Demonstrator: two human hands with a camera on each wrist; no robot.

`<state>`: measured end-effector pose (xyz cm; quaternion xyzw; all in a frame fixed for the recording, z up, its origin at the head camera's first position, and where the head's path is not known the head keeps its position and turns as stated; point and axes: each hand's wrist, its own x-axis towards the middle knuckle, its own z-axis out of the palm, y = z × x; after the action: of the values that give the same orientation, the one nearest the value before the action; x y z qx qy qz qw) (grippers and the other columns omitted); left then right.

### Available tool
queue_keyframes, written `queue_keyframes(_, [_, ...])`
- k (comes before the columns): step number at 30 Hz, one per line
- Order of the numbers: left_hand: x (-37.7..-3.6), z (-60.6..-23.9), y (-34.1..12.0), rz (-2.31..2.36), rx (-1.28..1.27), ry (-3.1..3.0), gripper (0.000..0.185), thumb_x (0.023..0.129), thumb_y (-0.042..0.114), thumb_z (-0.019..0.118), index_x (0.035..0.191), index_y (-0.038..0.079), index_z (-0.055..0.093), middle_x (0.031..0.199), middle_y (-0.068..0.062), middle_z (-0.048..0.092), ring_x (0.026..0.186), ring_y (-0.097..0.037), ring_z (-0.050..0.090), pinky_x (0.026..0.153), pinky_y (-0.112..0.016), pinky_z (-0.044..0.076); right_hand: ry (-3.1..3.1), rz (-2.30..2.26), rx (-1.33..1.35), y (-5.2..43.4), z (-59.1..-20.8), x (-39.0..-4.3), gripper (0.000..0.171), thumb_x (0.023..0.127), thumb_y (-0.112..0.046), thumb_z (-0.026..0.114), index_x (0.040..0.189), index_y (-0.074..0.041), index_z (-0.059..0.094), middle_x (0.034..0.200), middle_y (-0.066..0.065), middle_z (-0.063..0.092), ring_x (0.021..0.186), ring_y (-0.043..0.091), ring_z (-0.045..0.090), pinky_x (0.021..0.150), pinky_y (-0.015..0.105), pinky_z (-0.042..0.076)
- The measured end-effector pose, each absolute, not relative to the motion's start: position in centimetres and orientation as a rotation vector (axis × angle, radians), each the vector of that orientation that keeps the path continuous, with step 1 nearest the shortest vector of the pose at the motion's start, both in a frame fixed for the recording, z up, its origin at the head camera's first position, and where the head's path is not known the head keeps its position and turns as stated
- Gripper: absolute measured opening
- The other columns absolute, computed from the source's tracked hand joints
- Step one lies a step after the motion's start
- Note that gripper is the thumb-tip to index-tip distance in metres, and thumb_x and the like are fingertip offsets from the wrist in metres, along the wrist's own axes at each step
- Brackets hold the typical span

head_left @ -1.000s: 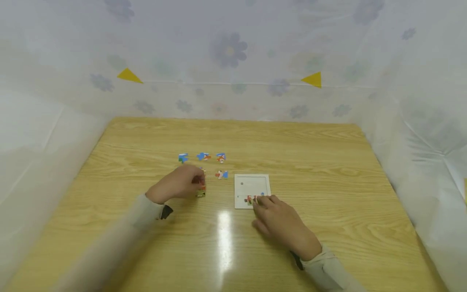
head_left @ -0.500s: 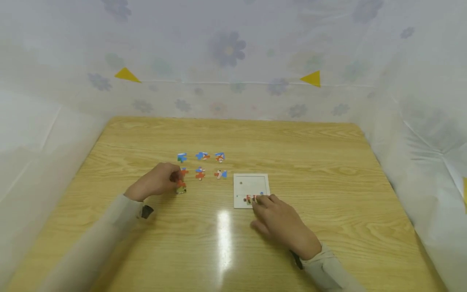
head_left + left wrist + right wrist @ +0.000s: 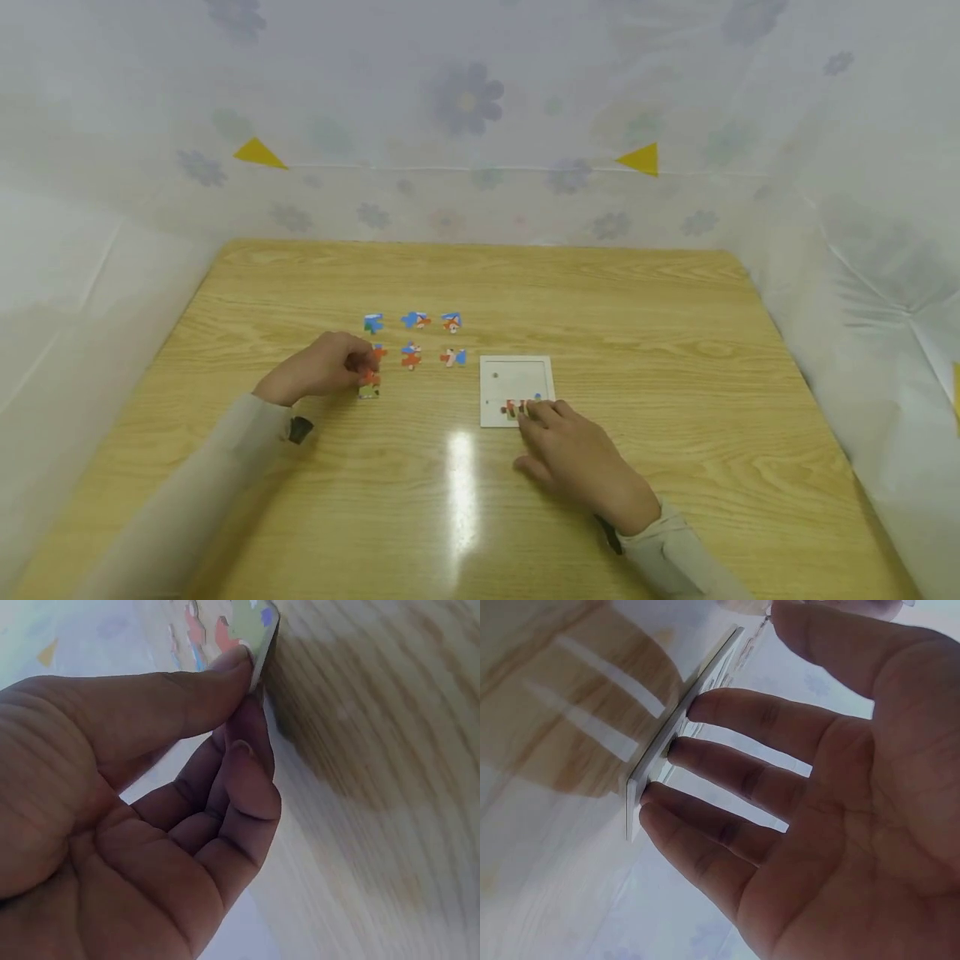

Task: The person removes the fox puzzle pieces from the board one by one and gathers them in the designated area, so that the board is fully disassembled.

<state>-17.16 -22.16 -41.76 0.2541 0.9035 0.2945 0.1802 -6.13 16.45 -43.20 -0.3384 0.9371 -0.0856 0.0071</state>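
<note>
Landmark: the white puzzle tray (image 3: 517, 379), lying flat on the wooden table (image 3: 675, 350).

Left hand (image 3: 322, 371), well to the left of the tray: thumb and curled fingers pinch one puzzle piece (image 3: 369, 385), seen edge-on against the tabletop in the left wrist view (image 3: 259, 634). Its printed picture is too small in the head view, and too oblique at the wrist, to read; colours only (orange, green).

Right hand (image 3: 577, 454), at the tray's near edge: fingers nearly straight and spread, gripping nothing. In the right wrist view the fingertips (image 3: 679, 746) press on the tray's rim (image 3: 641, 780). A few placed pieces (image 3: 513, 407) sit in the tray's near row, partly covered by the fingertips, so their count cannot be told.

Loose pieces (image 3: 412, 337), between the left hand and the tray's far left corner: three in a far row, at least two in a near row; one further piece is half hidden behind the left hand's knuckles.

Both forearms are cut off at the lower frame edge.
</note>
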Motion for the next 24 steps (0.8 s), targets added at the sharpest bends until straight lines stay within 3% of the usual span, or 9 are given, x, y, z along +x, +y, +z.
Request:
queue_keyframes(7, [-16.6, -41.9, -21.7, 0.805, 0.621, 2.626, 0.017, 0.087, -0.008, 0.076, 0.095, 0.0, 0.064, 0.09, -0.007, 0.065, 0.082, -0.019, 0.06, 0.074, -0.036, 0.053, 2.926, -0.281, -1.044, 16.4, -42.9, -5.9, 0.056, 0.093, -0.038, 0.076, 0.132, 0.002, 0.067, 0.133, 0.017, 0.062, 0.119, 0.034, 0.06, 0.097, 0.046, 0.054])
queue_keyframes(12, [-16.2, -42.1, -21.0, 0.811, 0.643, 2.665, 0.018, 0.087, -0.005, 0.079, 0.089, 0.003, 0.062, 0.082, -0.003, 0.059, 0.074, -0.017, 0.052, 0.068, -0.033, 0.048, 2.945, -0.269, -1.061, 16.6, -43.1, -6.0, 0.057, 0.092, -0.04, 0.076, 0.131, 0.0, 0.068, 0.132, 0.016, 0.063, 0.117, 0.034, 0.061, 0.093, 0.046, 0.055])
queue_keyframes(18, [-15.6, -41.5, -18.3, 0.812, 0.739, 2.731, 0.016, 0.091, 0.007, 0.079, 0.085, 0.008, 0.064, 0.078, 0.0, 0.058, 0.069, -0.015, 0.05, 0.064, -0.032, 0.045, 2.937, -0.269, -1.063, 16.7, -43.3, -6.2, 0.057, 0.093, -0.042, 0.076, 0.131, -0.001, 0.068, 0.133, 0.016, 0.063, 0.118, 0.033, 0.061, 0.093, 0.046, 0.055])
queue_keyframes(24, [-14.7, -40.3, -14.3, 0.778, 0.826, 2.74, 0.016, 0.094, 0.023, 0.079, 0.093, 0.011, 0.068, 0.089, 0.001, 0.061, 0.081, -0.017, 0.056, 0.071, -0.034, 0.049, 2.907, -0.298, -0.998, 16.8, -43.1, -6.1, 0.066, 0.092, -0.042, 0.077, 0.134, 0.007, 0.063, 0.142, 0.023, 0.057, 0.124, 0.038, 0.059, 0.1, 0.049, 0.052])
